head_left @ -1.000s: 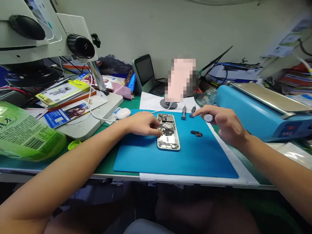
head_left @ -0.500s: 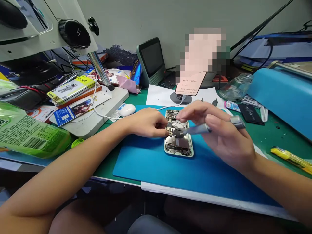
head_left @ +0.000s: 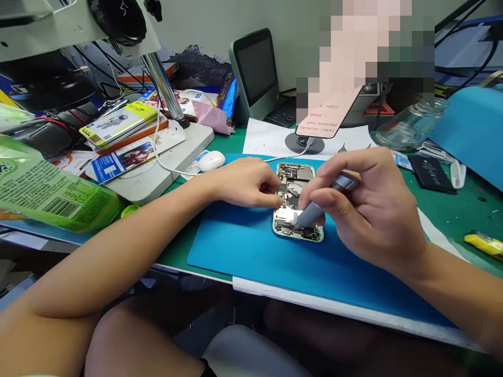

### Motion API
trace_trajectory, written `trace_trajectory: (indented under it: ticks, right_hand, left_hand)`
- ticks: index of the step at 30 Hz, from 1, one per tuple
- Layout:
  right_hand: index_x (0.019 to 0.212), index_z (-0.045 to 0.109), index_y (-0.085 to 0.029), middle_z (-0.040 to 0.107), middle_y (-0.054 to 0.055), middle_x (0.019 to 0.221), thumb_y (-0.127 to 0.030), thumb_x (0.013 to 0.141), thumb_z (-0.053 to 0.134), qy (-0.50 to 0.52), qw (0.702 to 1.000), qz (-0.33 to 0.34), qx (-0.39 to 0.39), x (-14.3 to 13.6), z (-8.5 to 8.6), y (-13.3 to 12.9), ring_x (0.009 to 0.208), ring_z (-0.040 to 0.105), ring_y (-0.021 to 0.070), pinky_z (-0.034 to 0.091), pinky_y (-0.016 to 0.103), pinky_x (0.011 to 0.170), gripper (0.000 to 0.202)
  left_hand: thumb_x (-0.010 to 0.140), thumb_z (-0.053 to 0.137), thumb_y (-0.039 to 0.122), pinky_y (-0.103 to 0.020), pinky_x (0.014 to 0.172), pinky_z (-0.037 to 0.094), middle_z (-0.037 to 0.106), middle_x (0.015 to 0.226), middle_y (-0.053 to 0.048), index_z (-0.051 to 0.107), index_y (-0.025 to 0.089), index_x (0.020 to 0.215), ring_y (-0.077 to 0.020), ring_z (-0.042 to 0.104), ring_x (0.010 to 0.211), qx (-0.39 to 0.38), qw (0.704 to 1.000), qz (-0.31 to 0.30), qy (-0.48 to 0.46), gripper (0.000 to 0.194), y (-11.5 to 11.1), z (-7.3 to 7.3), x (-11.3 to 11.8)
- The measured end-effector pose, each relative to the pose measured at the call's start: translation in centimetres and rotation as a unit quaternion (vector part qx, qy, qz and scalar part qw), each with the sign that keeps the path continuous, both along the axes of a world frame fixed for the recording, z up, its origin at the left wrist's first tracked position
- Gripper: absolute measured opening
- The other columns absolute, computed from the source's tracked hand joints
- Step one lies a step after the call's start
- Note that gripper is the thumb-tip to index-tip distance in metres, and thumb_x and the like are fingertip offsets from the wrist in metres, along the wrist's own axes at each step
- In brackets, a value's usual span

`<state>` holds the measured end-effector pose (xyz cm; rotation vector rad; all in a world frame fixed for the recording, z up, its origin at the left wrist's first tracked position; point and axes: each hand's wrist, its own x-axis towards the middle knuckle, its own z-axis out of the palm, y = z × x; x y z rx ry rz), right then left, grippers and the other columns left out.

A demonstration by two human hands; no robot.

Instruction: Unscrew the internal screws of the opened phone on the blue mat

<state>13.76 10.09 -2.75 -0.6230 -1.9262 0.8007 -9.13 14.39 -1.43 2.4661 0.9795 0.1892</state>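
Note:
An opened smartphone with its inner boards and screws exposed lies on a blue mat. My left hand is closed at the phone's left edge, with thumb and curled fingers gripping it there. Pinched between the fingers and thumb of my right hand is a grey screwdriver. It slants down to the left, and its tip is at the lower end of the phone. The right hand covers part of the phone's right side.
Behind the mat, a phone with a lit screen stands on a round-based stand. A microscope on a white base is at left, near a green pouch. A glass jar, black battery and yellow-handled tool lie right.
My right hand has brought the screwdriver down from above the phone's middle to its lower end, and its fingers have closed further round the handle. The left hand stays at the edge. The view has shifted.

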Motion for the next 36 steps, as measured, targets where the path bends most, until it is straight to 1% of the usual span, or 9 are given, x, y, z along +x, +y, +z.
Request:
trace_trajectory:
  ticks: [2, 4, 12, 19, 27, 29, 31, 34, 36]
  right_hand:
    - [0.104, 0.058, -0.032, 0.07, -0.001, 0.084, -0.039, 0.104, 0.068, -0.028, 0.995, -0.036, 0.092, 0.1, -0.4, -0.1, 0.061, 0.067, 0.0153, 0.053, 0.033, 0.056, 0.012]
    - [0.106, 0.061, -0.032, 0.071, 0.0, 0.089, -0.036, 0.105, 0.067, -0.028, 0.988, -0.063, 0.141, 0.1, -0.6, 0.0, 0.068, 0.068, 0.0171, 0.054, 0.035, 0.062, 0.008]
    - [0.105, 0.065, -0.03, 0.071, -0.001, 0.083, -0.027, 0.105, 0.065, -0.033, 0.976, -0.009, 0.214, -0.5, -0.8, 0.5, 0.067, 0.07, 0.0159, 0.058, 0.03, 0.062, 0.003]
    - [0.096, 0.067, -0.03, 0.073, 0.002, 0.082, -0.032, 0.104, 0.066, -0.067, 0.99, -0.03, 0.118, -0.3, -0.2, -0.1, 0.072, 0.071, 0.0204, 0.058, 0.036, 0.068, 0.009]
    - [0.1, 0.067, -0.032, 0.074, 0.002, 0.085, -0.027, 0.104, 0.066, -0.075, 0.986, -0.029, 0.145, -0.2, 0.0, -0.2, 0.074, 0.073, 0.0215, 0.061, 0.038, 0.072, 0.006]
    - [0.106, 0.068, -0.033, 0.074, 0.001, 0.088, -0.025, 0.104, 0.066, -0.084, 0.985, -0.015, 0.149, -0.2, 0.0, -0.1, 0.078, 0.075, 0.0209, 0.063, 0.036, 0.075, 0.009]
    - [0.121, 0.067, -0.035, 0.075, 0.001, 0.094, -0.023, 0.104, 0.065, -0.094, 0.984, 0.026, 0.149, -0.2, 0.1, 0.0, 0.085, 0.077, 0.0196, 0.064, 0.034, 0.079, 0.021]
    - [0.143, 0.056, -0.038, 0.075, 0.001, 0.1, -0.02, 0.105, 0.063, -0.11, 0.979, 0.089, 0.146, -0.3, 0.4, 0.1, 0.093, 0.079, 0.0188, 0.065, 0.032, 0.083, 0.043]
    - [0.148, 0.052, -0.036, 0.076, 0.002, 0.101, -0.018, 0.105, 0.063, -0.127, 0.978, 0.093, 0.138, -0.2, 0.7, 0.2, 0.09, 0.079, 0.0192, 0.066, 0.032, 0.079, 0.048]
  left_hand:
    - [0.088, 0.063, 0.04, -0.032, 0.057, 0.022, 0.042, 0.054, 0.007, 0.048, 0.02, 0.061, -0.0108, 0.035, 0.053, -0.002, 1.0, -0.001, -0.004, 0.037, 0.0, 0.0, 0.0]
    - [0.088, 0.064, 0.041, -0.032, 0.057, 0.022, 0.044, 0.054, 0.006, 0.05, 0.02, 0.061, -0.0108, 0.036, 0.053, -0.004, 1.0, 0.002, -0.006, 0.038, 0.0, 0.0, 0.0]
    - [0.087, 0.067, 0.047, -0.032, 0.058, 0.021, 0.045, 0.054, 0.006, 0.05, 0.02, 0.06, -0.0109, 0.036, 0.054, 0.005, 1.0, -0.001, 0.001, 0.041, -0.1, 0.1, -0.2]
    - [0.085, 0.068, 0.059, -0.034, 0.058, 0.02, 0.045, 0.053, 0.005, 0.05, 0.021, 0.059, -0.0119, 0.037, 0.053, 0.006, 1.0, 0.006, 0.01, 0.049, -0.1, 0.0, -0.1]
    - [0.084, 0.07, 0.06, -0.034, 0.06, 0.019, 0.045, 0.054, 0.005, 0.05, 0.021, 0.06, -0.0124, 0.037, 0.053, 0.016, 1.0, -0.001, 0.014, 0.05, 0.0, 0.0, -0.1]
    - [0.086, 0.069, 0.062, -0.034, 0.06, 0.019, 0.043, 0.053, 0.005, 0.049, 0.021, 0.06, -0.0122, 0.035, 0.053, 0.015, 1.0, -0.004, 0.017, 0.052, 0.1, 0.0, -0.1]
    - [0.086, 0.067, 0.063, -0.034, 0.06, 0.02, 0.044, 0.054, 0.005, 0.049, 0.021, 0.061, -0.0124, 0.036, 0.053, 0.023, 1.0, -0.005, 0.012, 0.052, 0.1, -0.1, -0.1]
    - [0.085, 0.066, 0.059, -0.033, 0.058, 0.021, 0.053, 0.059, 0.003, 0.055, 0.021, 0.064, -0.0135, 0.042, 0.056, 0.031, 0.999, -0.007, 0.005, 0.045, 0.1, -0.2, -0.1]
    - [0.084, 0.067, 0.057, -0.032, 0.057, 0.022, 0.054, 0.061, 0.003, 0.056, 0.021, 0.064, -0.014, 0.044, 0.058, 0.023, 1.0, -0.011, 0.004, 0.042, 0.0, -0.1, -0.2]
